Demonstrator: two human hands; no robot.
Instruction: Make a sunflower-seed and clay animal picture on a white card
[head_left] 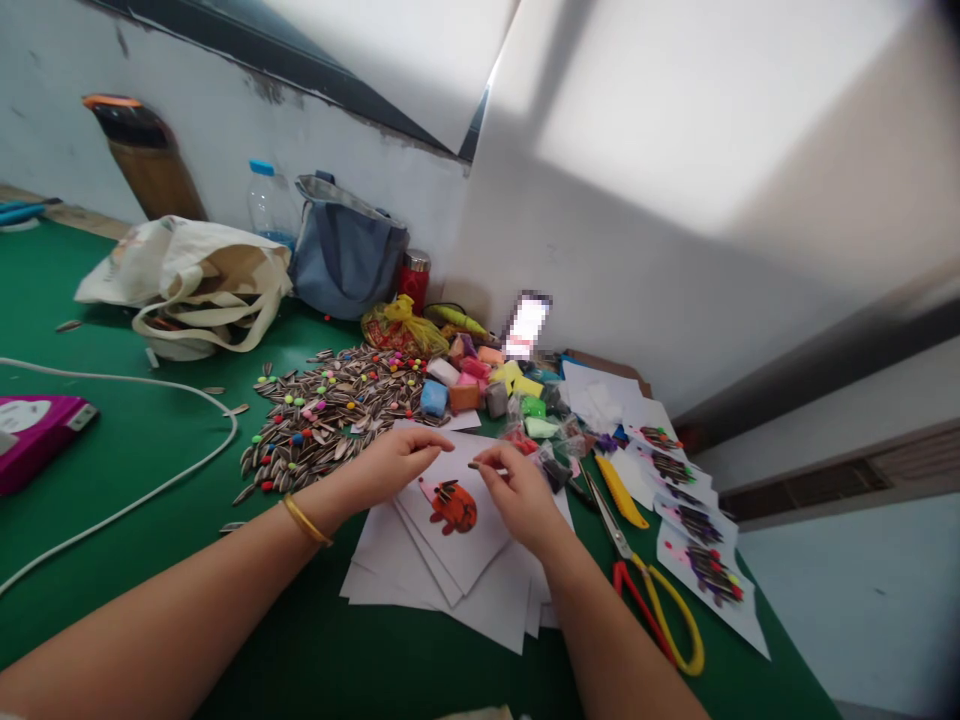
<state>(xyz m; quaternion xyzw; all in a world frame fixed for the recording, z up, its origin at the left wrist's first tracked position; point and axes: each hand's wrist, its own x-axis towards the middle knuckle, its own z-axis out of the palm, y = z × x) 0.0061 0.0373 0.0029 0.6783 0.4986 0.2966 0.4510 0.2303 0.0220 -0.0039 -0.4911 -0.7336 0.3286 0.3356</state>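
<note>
My right hand [517, 490] pinches a small dark sunflower seed [474, 465] between thumb and fingertips, above the white paper. Across from it, my left hand [405, 462] is closed, thumb and fingers drawn together; anything between them is too small to make out. Beneath both hands lies the top white sheet [480, 555], on a stack of paper. It bears an orange clay animal shape [454, 508] with a few dark seeds stuck in its upper part. Beside my left hand spreads a large pile of striped sunflower seeds [322, 410] mixed with colourful bits.
Packs of coloured clay [465, 397] sit behind the paper. Scissors [637, 565] and a yellow cutter [621, 490] lie right, near finished seed pictures [712, 575]. A lit phone [527, 325] leans on the wall. Bags [345, 250], a red flask [415, 280] and a white cable [172, 475] are left.
</note>
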